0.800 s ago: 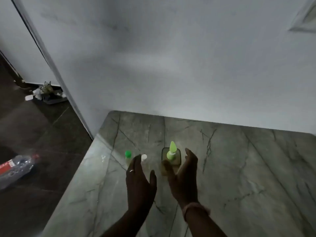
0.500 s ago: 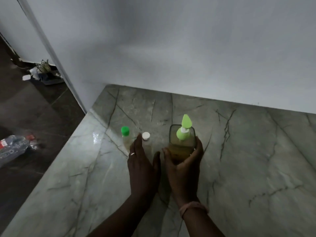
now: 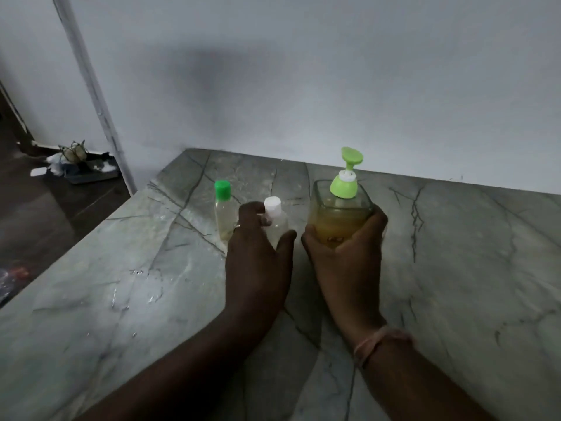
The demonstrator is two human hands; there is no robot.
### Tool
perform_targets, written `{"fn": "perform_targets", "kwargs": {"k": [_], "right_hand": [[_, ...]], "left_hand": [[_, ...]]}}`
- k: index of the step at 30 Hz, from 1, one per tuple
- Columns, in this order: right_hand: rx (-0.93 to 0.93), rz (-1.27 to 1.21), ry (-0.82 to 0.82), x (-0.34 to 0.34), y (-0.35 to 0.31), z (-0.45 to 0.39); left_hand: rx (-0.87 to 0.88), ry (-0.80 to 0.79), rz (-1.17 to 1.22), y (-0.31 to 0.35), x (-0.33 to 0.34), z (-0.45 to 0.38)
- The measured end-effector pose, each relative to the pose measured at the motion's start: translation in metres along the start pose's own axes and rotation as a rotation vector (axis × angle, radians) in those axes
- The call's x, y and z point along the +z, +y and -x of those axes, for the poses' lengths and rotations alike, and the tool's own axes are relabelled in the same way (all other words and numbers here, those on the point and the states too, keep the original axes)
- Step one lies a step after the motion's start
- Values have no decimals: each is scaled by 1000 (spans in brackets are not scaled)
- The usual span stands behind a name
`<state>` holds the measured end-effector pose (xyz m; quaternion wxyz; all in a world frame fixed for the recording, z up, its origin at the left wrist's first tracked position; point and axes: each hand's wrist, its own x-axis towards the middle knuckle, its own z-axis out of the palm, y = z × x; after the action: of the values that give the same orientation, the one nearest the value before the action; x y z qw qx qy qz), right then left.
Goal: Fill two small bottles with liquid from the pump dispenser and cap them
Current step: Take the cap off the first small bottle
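A clear square pump dispenser (image 3: 340, 208) with a green pump head and amber liquid stands on the marble counter (image 3: 121, 293). My right hand (image 3: 346, 262) grips its lower body from the front. Left of it stands a small clear bottle with a white cap (image 3: 274, 218); my left hand (image 3: 258, 259) curls round it, thumb on its right side, fingers on its left. A second small bottle with a green cap (image 3: 224, 211) stands upright further left, apart from my hand. Both small bottles are capped.
A white wall (image 3: 303, 86) runs along the counter's back edge. The counter's left edge drops to a dark floor, where a tray with small items (image 3: 82, 165) lies by the wall corner. Bare marble stretches to the right of the dispenser.
Both hands have moved forward from open and apart to closing on the objects: the right grips the dispenser, the left now curls round the white-capped bottle. The camera has moved closer.
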<state>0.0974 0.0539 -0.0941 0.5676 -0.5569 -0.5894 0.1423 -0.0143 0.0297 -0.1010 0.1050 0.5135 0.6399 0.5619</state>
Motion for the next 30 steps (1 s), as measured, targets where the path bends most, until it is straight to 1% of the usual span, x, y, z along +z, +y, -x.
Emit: {"fn": "perform_targets", "kwargs": {"k": [5,7,12,14,18,21,28,30], "right_hand": [[25,-45,-55,-32,-19,17],[7,-36,-65,-48,-26,29],[41,-49,-71,-84,-48,69],[26,-54,-84,-96,-52,86],[27,-92,-68,-115,-55,108],[13,-95,-85,-121,-53,114],[0,-82,-102,-110,-39,119],[10,-90,-134,-106,-34,119]], "left_hand": [[66,-18,15,13,-45,32],[96,-42,14,13,-62,49],[50,-42,22,12,-96,87],[48,-56,27,14,-105,100],[35,-90,45,19,-110,112],[72,-125,35,19,-108,118],[112,-187,-14,16,-103,116],[122,-201,-10,14,-102,117]]}}
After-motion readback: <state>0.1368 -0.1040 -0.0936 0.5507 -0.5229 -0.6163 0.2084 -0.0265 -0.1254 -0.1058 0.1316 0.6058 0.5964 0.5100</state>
